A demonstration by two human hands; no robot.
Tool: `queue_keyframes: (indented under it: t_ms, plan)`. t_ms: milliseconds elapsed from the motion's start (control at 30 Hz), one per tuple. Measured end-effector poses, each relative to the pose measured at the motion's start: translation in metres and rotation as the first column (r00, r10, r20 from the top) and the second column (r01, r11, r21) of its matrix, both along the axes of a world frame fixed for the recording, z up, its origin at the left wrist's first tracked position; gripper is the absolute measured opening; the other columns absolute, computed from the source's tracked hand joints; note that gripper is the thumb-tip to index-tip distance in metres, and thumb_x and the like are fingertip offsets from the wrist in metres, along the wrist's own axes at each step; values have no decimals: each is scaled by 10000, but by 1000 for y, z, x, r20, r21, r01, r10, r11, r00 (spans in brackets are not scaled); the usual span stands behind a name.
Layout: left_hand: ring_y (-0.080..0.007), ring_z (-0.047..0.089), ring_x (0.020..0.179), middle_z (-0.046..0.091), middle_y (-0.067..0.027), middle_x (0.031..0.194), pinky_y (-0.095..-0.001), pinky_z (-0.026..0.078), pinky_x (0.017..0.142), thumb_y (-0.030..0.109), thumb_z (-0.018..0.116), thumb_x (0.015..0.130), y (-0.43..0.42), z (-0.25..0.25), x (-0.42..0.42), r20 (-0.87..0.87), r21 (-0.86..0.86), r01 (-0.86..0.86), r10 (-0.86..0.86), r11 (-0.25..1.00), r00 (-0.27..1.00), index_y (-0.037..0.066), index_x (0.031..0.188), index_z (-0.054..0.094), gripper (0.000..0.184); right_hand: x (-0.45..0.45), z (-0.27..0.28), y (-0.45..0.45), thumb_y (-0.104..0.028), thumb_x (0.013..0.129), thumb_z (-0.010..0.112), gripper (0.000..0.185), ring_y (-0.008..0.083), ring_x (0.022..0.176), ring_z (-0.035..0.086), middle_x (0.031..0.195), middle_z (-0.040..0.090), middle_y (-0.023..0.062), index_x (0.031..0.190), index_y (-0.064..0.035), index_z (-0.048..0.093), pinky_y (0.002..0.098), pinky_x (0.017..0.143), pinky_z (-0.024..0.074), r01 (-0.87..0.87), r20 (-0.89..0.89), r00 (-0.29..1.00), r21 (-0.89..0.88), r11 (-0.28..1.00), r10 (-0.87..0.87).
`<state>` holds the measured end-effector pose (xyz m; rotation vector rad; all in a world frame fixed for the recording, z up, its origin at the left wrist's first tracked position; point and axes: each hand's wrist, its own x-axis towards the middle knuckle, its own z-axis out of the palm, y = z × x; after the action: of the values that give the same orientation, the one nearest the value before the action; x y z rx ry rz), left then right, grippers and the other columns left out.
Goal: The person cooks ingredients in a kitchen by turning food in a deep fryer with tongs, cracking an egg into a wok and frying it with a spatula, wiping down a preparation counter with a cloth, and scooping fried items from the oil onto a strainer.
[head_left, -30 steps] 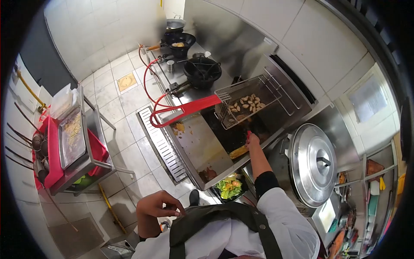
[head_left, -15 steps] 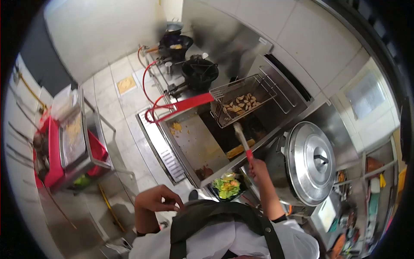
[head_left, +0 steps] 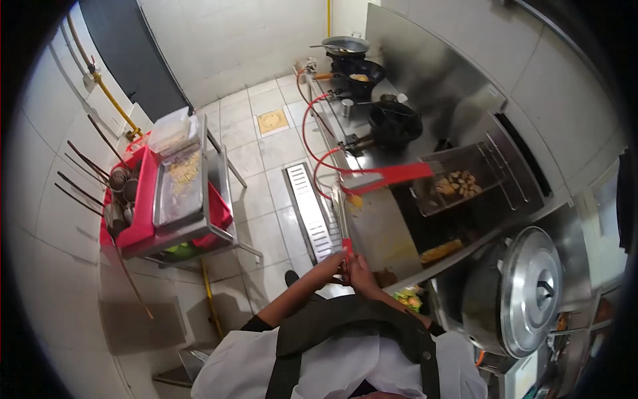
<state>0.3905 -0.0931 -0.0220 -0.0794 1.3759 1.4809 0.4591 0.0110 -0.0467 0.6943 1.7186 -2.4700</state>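
Observation:
My left hand [head_left: 331, 269] and my right hand [head_left: 362, 274] meet in front of my apron, both closed around the red grip of a pair of metal tongs [head_left: 343, 219]. The tongs point away from me, over the near left edge of the steel fryer counter [head_left: 382, 236]. To the right, a wire fry basket [head_left: 428, 207] with a red handle [head_left: 402, 174] holds several browned pieces of food [head_left: 460, 184] above the dark fryer well [head_left: 419, 223]. A long golden-brown item [head_left: 440, 251] lies at the well's near side.
A large lidded pot [head_left: 531, 292] stands at right. Beyond the fryer are black woks [head_left: 395, 126] on burners with red hoses [head_left: 308, 126]. At left, a steel cart carries a tray [head_left: 179, 189] and a pink bin [head_left: 136, 213] with ladles. A salad [head_left: 407, 299] sits close to my right forearm.
My right hand has moved left with the tongs, away from the basket. My left hand has come over to meet it at the grip. The view has turned left.

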Motion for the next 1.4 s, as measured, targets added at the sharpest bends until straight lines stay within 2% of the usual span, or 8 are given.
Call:
queue_keyframes:
  t_ms: [200, 433, 533, 900, 1033, 1133, 1367, 1400]
  plan:
    - [-137, 531, 538, 577, -67, 723, -260, 428, 464, 431, 335, 880, -70, -15, -129, -101, 143, -132, 148, 981, 984, 45, 989, 562, 461, -146, -9, -90, -278, 919, 335, 243, 180, 794, 487, 885, 474, 130, 997, -48, 350, 310, 697, 413, 155, -95, 987, 412, 898, -126]
    - [-187, 540, 503, 557, -92, 608, -298, 391, 405, 407, 277, 889, -98, -10, -286, -546, -99, -199, 114, 975, 830, -3, 711, 560, 529, -284, 26, -136, -143, 891, 376, 181, 204, 493, 531, 663, 512, 151, 978, -17, 280, 328, 416, 423, 144, -196, 979, 434, 889, -63]
    - [-169, 536, 596, 522, -65, 727, -307, 464, 478, 385, 357, 882, -104, -24, -352, -228, 22, -316, 313, 948, 922, 35, 830, 491, 378, -330, 24, -125, -124, 870, 421, 200, 178, 473, 524, 668, 506, 128, 982, -32, 283, 292, 410, 425, 60, -71, 997, 298, 953, -41]
    - [-102, 341, 415, 346, 21, 545, -261, 311, 374, 338, 439, 864, -152, -108, -616, -131, -124, -470, 455, 874, 881, 116, 727, 437, 261, -653, -125, 145, -238, 806, 542, 251, 160, 854, 535, 882, 547, 63, 969, -48, 525, 337, 614, 457, 477, 49, 829, 457, 751, -557]
    - [-111, 347, 451, 367, 7, 586, -261, 324, 425, 365, 429, 873, -165, -99, -691, -53, -254, -464, 467, 848, 883, 100, 750, 431, 292, -781, -189, 268, -206, 780, 534, 355, 242, 998, 493, 1071, 501, 136, 1083, -26, 491, 364, 781, 411, -72, 332, 801, 880, 470, -499]
    - [-125, 360, 489, 386, -10, 637, -283, 339, 459, 403, 422, 872, -186, -101, -727, -48, -290, -467, 475, 836, 879, 84, 782, 429, 332, -834, -186, 321, -166, 779, 498, 381, 286, 1076, 478, 1171, 476, 182, 1133, -26, 490, 357, 869, 389, -602, 668, 697, 742, 294, -261]
    - [-121, 357, 492, 385, -9, 639, -274, 342, 464, 402, 427, 872, -175, -97, -813, -2, -338, -423, 449, 841, 894, 78, 801, 435, 332, -850, -251, 368, -146, 816, 443, 226, 274, 886, 588, 938, 610, 132, 948, -83, 615, 349, 693, 461, -602, 589, 627, 782, 162, -510]
    - [-117, 358, 490, 386, -8, 636, -265, 340, 461, 398, 430, 872, -166, -93, -824, 15, -338, -401, 430, 852, 903, 78, 803, 437, 328, -839, -250, 369, -168, 818, 456, 200, 256, 812, 564, 888, 595, 115, 923, -86, 605, 348, 642, 443, -366, 530, 646, 846, 387, -549]
